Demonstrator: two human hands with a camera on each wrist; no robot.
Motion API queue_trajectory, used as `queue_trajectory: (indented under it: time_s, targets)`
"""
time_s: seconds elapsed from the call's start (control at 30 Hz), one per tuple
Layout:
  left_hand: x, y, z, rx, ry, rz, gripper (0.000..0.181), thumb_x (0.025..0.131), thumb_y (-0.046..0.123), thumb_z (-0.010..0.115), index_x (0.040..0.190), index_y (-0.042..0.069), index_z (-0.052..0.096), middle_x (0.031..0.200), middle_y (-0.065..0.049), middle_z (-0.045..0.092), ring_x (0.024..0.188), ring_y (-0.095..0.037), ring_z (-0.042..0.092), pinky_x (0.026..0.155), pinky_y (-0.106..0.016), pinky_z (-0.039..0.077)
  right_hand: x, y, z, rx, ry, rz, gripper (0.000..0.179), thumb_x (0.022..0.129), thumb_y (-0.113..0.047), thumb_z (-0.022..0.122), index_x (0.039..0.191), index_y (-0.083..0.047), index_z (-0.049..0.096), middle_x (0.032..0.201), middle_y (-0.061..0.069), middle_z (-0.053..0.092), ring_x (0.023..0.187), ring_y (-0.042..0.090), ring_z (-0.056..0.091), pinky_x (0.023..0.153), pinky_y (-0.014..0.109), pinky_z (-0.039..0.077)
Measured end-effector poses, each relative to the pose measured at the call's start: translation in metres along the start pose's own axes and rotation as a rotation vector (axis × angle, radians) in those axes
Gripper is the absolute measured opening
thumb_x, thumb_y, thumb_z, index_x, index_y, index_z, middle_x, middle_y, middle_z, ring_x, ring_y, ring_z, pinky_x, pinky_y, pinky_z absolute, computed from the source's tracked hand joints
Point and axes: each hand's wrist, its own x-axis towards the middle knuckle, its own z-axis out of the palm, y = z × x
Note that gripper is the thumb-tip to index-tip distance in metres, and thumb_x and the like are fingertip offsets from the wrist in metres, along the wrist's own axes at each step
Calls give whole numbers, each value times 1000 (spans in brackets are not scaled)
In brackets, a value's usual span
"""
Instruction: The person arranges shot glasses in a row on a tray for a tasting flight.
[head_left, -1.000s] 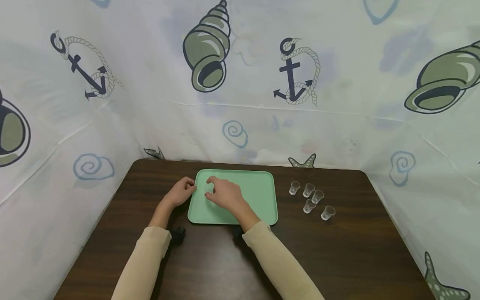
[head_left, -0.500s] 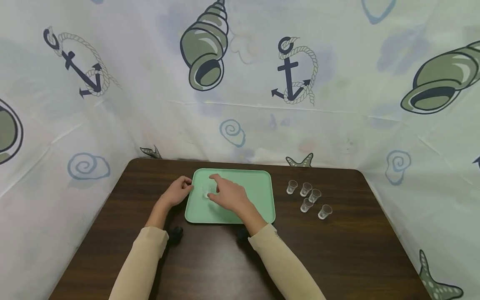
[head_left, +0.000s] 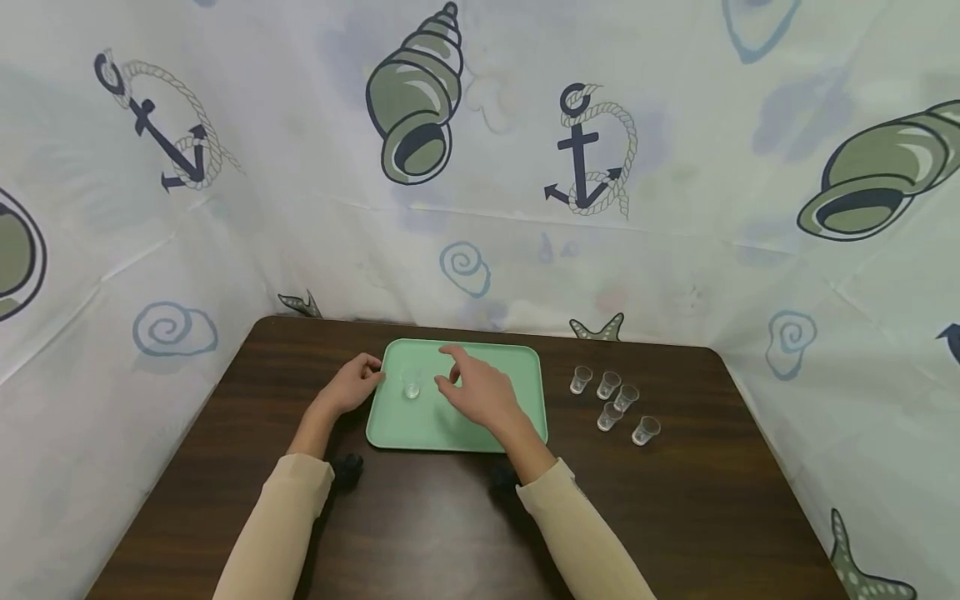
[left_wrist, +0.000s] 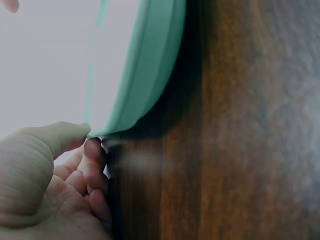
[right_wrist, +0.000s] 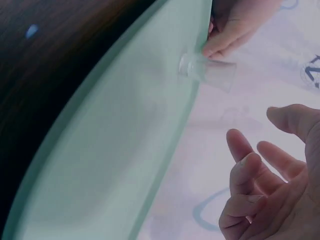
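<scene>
A light green tray (head_left: 420,427) lies on the dark wooden table. My left hand (head_left: 351,385) pinches its left rim; in the left wrist view the thumb (left_wrist: 65,136) is over the edge and a curled finger under it. One small clear plastic cup (head_left: 411,387) stands upright on the tray near that rim. Just right of the cup, my right hand (head_left: 483,392) hovers over the tray holding nothing. The right wrist view shows its fingers spread and loosely bent, apart from the cup (right_wrist: 207,71).
Several more small clear cups (head_left: 609,417) stand loosely grouped on the table (head_left: 675,508) to the right of the tray. A white cloth (head_left: 510,275) printed with shells and anchors hangs around the table's back and sides.
My right hand has let go of the small cup and drawn away from it to the right, fingers opening. The cup stays on the tray. My left hand keeps its place at the rim.
</scene>
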Motion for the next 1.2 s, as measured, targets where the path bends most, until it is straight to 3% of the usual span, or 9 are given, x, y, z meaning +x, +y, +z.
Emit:
queue_trajectory:
  time_s: [0.2,0.37,0.73,1.03,1.2]
  targets:
    - [1,-2,0,11,4,3,41,114,21,50,145,-8,50,105,-18,61,88,-26,59,82,-40,48,-6,13,-14,13,40,13,48,108,-44,61,153,-29,54,104,-9,75,58,10,55,53,31,44]
    - [-7,-12,-3,-3,34,-5,42,114,20,51,145,-8,51,105,-18,62,89,-27,59,81,-41,48,-12,23,-23,-4,52,4,44,109,-44,60,149,-27,59,102,-8,76,56,12,55,54,33,44]
    - [-2,-6,1,-36,27,-13,43,115,23,50,146,-7,51,109,-19,62,91,-27,59,83,-41,48,-31,65,-51,6,105,83,36,108,-42,64,136,-22,71,93,-3,75,56,16,56,52,36,43]
    - [-3,-5,0,-26,44,-23,44,116,23,48,147,-7,51,114,-22,61,95,-30,59,84,-44,49,-40,97,-76,-225,171,145,38,107,-43,63,137,-20,70,86,-2,75,52,17,53,48,36,38]
    - [-4,-5,4,-28,47,-26,43,115,24,48,147,-5,52,115,-22,61,94,-29,60,84,-43,49,-46,117,-85,-302,122,235,44,107,-45,64,142,-20,66,74,2,69,50,23,48,48,38,35]
